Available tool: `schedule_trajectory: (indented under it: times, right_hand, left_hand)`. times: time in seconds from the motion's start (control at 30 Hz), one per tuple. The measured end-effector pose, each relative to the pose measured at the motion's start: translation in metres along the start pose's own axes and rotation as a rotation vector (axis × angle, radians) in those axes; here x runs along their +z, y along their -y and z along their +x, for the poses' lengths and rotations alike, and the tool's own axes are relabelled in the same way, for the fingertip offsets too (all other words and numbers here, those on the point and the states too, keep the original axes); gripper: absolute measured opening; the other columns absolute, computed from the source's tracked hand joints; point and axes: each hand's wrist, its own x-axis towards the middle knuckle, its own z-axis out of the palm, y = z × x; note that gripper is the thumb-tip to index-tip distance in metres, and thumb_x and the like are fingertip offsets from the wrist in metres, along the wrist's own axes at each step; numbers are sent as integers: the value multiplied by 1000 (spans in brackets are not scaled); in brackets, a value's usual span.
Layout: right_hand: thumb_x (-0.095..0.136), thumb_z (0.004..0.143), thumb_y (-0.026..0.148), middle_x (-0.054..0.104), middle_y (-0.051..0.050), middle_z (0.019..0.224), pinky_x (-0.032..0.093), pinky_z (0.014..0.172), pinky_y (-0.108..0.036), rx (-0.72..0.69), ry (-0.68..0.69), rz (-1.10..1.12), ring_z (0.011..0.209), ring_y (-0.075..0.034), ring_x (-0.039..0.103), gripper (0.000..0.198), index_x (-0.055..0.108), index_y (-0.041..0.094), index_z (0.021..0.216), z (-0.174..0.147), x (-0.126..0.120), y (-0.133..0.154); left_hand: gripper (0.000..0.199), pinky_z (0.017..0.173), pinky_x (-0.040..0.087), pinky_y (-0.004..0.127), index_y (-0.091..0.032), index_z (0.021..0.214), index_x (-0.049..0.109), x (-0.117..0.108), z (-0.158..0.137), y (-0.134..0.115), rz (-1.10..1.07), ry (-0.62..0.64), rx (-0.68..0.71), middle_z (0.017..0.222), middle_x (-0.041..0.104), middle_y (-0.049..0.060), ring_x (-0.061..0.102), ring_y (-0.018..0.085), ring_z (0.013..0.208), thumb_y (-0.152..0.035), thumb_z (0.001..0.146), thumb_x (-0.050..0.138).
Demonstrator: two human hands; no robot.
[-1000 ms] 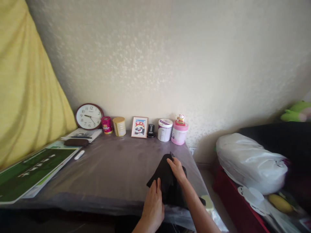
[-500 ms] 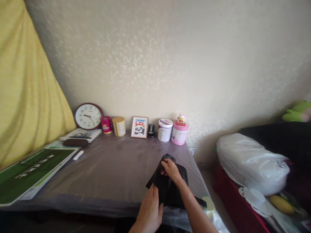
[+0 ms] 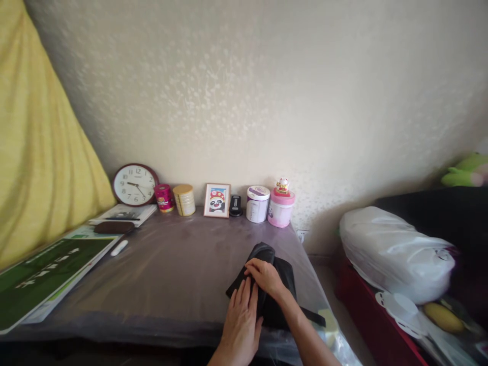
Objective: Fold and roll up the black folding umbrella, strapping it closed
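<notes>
A folded piece of black fabric [image 3: 284,274] with a strap at its lower right lies near the right front corner of the table. My left hand [image 3: 242,310] rests flat on its left part, fingers stretched out and pointing away from me. Just above those fingertips, my right hand [image 3: 264,276] has its fingers curled together on the fabric and seems to pinch a fold. The hands and forearms hide part of the fabric, so its exact kind cannot be made out.
Along the wall stand a clock [image 3: 135,185], cans, a framed panda picture [image 3: 217,200] and a pink-lidded tub [image 3: 281,209] with a cat figurine. A green board [image 3: 49,277] lies at left. Beyond the table's right edge sits a white plastic bag [image 3: 392,254]. Plastic sheeting covers the table [image 3: 171,274].
My left hand has moved up and flattened out over the fabric. My right hand has shifted slightly down and left, and the fabric's left part lies flatter. The view has turned slightly.
</notes>
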Motion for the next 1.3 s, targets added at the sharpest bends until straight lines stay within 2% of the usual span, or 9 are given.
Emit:
schedule_trajectory:
  times: [0.17, 0.27, 0.5, 0.73, 0.83, 0.93, 1.1, 1.2, 1.3]
  right_hand:
    - [43, 88, 27, 71, 0, 90, 43, 83, -27, -214, -100, -151, 91, -16, 60, 25, 68, 26, 91, -17, 1, -1]
    - [42, 90, 28, 70, -1, 99, 32, 99, -35, -315, -105, -183, 110, -19, 52, 28, 69, 25, 89, -13, 2, -12]
    - [39, 90, 26, 67, -3, 107, 18, 107, -45, -181, -141, -242, 119, -21, 46, 29, 68, 24, 96, 30, 0, -47]
    - [39, 90, 22, 68, -5, 103, 39, 92, -31, -75, -165, -273, 99, -18, 59, 28, 67, 23, 90, 63, -12, -65]
    - [39, 90, 22, 66, -11, 106, 37, 93, -36, -24, -267, -289, 104, -23, 56, 28, 66, 18, 96, 56, -16, -60]
    - [40, 90, 25, 64, -11, 109, 34, 98, -37, -112, -371, -247, 113, -22, 51, 27, 63, 17, 102, 32, -12, -47]
    - [38, 91, 26, 68, -3, 104, 25, 105, -43, -288, -160, -201, 116, -20, 49, 29, 67, 24, 93, 7, 2, -35]
    - [40, 88, 22, 62, -8, 116, 30, 102, -43, -166, -298, -221, 117, -22, 48, 28, 65, 20, 101, 16, -3, -46]
    - [40, 85, 24, 63, -12, 112, 38, 96, -39, 25, -472, -191, 107, -23, 55, 30, 63, 17, 103, 17, -22, -66]
  left_hand:
    - [62, 103, 37, 44, -10, 136, 29, 13, -1, 1, -29, 110, -71, 144, 31, 15, 30, 27, 131, -12, 75, 39]
    - [65, 105, 34, 44, -11, 138, 25, 11, -1, -1, -62, 150, -111, 146, 24, 14, 27, 27, 133, -11, 74, 40]
    - [70, 106, 30, 46, -15, 140, 18, 9, 0, -4, -123, 226, -178, 149, 13, 13, 21, 28, 135, -11, 74, 40]
    - [71, 105, 30, 44, -17, 141, 14, 10, 0, -2, -173, 256, -220, 148, 17, 15, 25, 28, 134, -14, 76, 41]
    - [70, 106, 29, 43, -17, 141, 12, 11, -1, -1, -176, 251, -214, 148, 18, 15, 25, 26, 134, -12, 76, 39]
    - [70, 106, 29, 41, -15, 141, 12, 8, -1, -2, -175, 270, -219, 148, 18, 16, 24, 25, 134, -9, 76, 37]
    - [69, 107, 28, 42, -14, 141, 13, -3, 2, -6, -179, 305, -226, 148, 19, 16, 22, 25, 135, -10, 76, 38]
    - [69, 107, 28, 41, -13, 141, 12, -6, 2, -6, -182, 305, -226, 148, 19, 17, 23, 25, 135, -9, 77, 37]
    - [67, 106, 29, 41, -12, 141, 12, -4, 1, -3, -216, 276, -212, 147, 19, 17, 24, 25, 134, -11, 78, 36]
